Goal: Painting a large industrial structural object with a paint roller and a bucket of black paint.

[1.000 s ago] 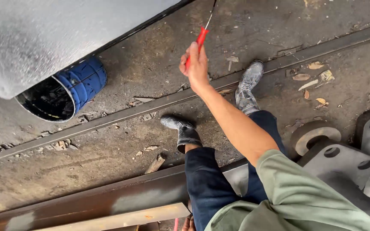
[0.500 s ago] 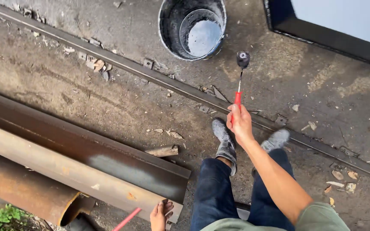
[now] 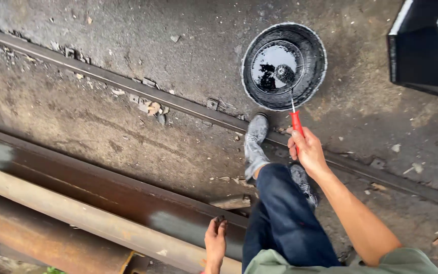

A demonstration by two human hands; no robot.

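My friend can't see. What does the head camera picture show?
The right hand dips a red-handled roller into black paint in a bucket on the ground. The left hand rests on a rusty steel beam beside the person's legs.

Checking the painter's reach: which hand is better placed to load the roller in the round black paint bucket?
Right. The right hand grips the red-handled paint roller, its head already inside the round black paint bucket. The left hand rests on the rusty steel beam, far away.

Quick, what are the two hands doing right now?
Left hand: fingers curled, resting on the long rusty steel beam, holding nothing visible.
Right hand: closed around the red-handled paint roller, its head dipped in the round black paint bucket.
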